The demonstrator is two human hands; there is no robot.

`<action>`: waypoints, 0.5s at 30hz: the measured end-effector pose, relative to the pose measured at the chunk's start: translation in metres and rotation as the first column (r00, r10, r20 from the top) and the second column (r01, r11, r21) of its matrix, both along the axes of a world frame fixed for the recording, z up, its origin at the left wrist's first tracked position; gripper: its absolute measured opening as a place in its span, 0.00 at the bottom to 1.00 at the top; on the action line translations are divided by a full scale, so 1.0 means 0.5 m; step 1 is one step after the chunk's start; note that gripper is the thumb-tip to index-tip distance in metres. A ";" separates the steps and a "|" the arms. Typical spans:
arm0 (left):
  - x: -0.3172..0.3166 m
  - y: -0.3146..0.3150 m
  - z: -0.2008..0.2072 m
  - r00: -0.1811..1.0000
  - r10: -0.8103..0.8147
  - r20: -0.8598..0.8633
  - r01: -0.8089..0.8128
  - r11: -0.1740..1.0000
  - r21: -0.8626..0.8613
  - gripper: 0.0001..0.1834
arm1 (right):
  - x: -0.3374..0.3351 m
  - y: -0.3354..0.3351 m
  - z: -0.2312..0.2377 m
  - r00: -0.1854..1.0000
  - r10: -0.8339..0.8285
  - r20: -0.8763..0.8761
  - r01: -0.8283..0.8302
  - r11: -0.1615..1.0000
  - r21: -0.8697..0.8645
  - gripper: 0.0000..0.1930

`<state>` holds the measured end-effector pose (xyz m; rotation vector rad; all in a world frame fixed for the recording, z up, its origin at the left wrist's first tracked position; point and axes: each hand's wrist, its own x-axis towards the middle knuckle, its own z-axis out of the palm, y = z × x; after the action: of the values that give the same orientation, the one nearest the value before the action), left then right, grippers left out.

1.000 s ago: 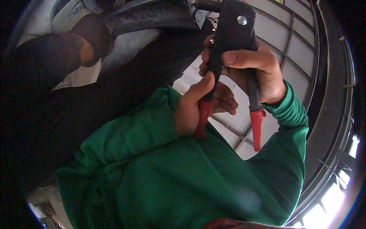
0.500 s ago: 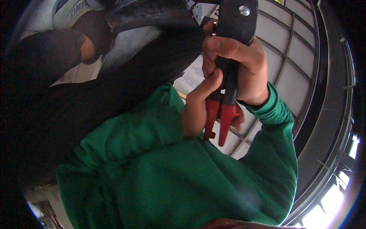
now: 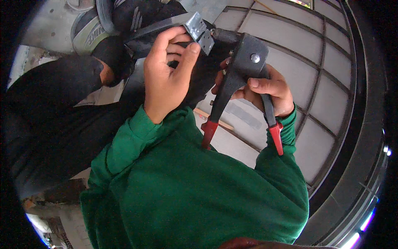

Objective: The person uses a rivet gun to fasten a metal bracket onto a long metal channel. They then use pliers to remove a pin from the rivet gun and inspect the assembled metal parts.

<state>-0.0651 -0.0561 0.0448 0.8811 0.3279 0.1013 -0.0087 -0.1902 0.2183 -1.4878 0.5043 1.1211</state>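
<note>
Left grip [image 3: 168, 85] pinches bracket [image 3: 199, 31] by its edge — right grip [image 3: 271, 91] clasps riveter [image 3: 246, 60], room between handles [image 3: 210, 132].

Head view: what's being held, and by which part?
Right hand: the two-handled tool, by its upper handles. Left hand: at the silver bracket; grip unclear.

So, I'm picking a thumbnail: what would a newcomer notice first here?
Probably the bright green top, filling the lower middle. Then the black hand tool, its red-ended handles spread apart, held by the right hand above and right of centre. Further left, the left hand touches a silvery metal bracket.
</note>
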 end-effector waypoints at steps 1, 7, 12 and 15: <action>0.009 -0.002 0.006 0.999 0.015 0.046 -0.014 1.000 -0.025 0.18 | -0.003 -0.007 -0.002 1.000 0.006 0.007 -0.006 1.000 0.007 0.29; 0.021 0.003 0.001 0.996 0.048 -0.072 -0.047 0.999 0.019 0.14 | -0.024 -0.062 -0.015 0.995 -0.092 0.029 0.083 0.973 0.217 0.30; 0.041 -0.001 0.022 0.981 0.107 -0.159 -0.113 0.993 -0.027 0.14 | -0.034 -0.086 -0.065 0.991 -0.122 0.062 0.103 0.964 0.244 0.30; 0.043 -0.015 0.023 0.974 0.146 -0.175 -0.142 0.989 0.034 0.13 | -0.044 -0.110 -0.094 0.977 -0.185 0.105 0.141 0.933 0.331 0.29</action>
<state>-0.0437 -0.0636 0.0562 0.8892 0.5579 0.1612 -0.0306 -0.2452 0.1712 -1.2021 0.3252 0.9153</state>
